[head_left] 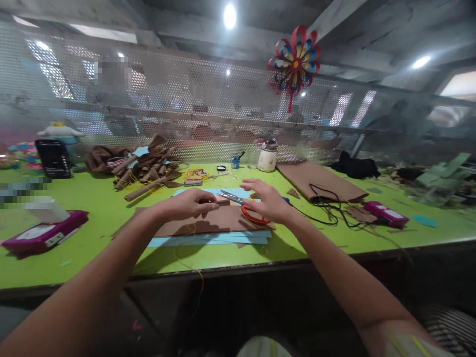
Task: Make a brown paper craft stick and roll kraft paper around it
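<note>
My left hand (194,204) is over a stack of brown paper (208,222), its fingers curled together. A small folded piece of brown paper (223,202) pokes out at its fingertips; how firmly it is gripped is hard to see. My right hand (268,201) has its fingers spread above a pair of scissors (231,197). Their red handles lie under the palm, and the thumb is close to or touching them. The silver blades point left. Light blue paper sheets (251,238) show beneath the brown paper.
Rolled brown paper tubes (148,166) are piled at the back left. A white bottle (267,156) and blue jar (235,162) stand behind. Folded brown paper (320,181), a black cord (329,208) and a purple device (386,214) lie right; another purple device (46,233) sits left.
</note>
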